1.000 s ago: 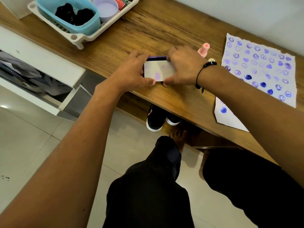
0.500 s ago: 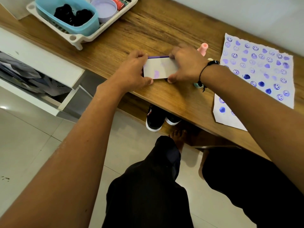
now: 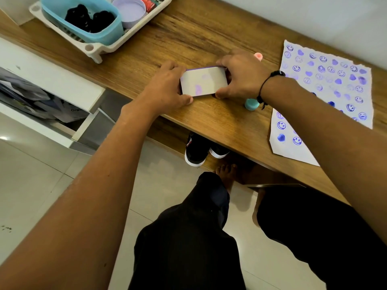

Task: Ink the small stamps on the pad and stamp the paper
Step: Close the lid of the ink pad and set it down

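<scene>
The ink pad (image 3: 203, 81) is a small flat box with a white, purple-smudged lid, lying on the wooden table (image 3: 188, 34). My left hand (image 3: 167, 86) grips its left end and my right hand (image 3: 243, 75) grips its right end. The lid looks down over the pad, with a thin purple edge showing at the back. A teal stamp (image 3: 252, 104) stands just under my right wrist, and a pink stamp (image 3: 258, 56) peeks out behind that hand. The white paper (image 3: 326, 91), covered in purple smileys and hearts, lies to the right.
A white rack (image 3: 94, 49) at the back left holds a blue tub (image 3: 100, 32) with dark items and a lilac lid (image 3: 130, 11). An open white drawer (image 3: 48, 84) sits left of the table. Shoes (image 3: 199, 149) and my legs are below the table edge.
The lid has come down flatter over the pad between both hands. The teal stamp now shows below my right wrist.
</scene>
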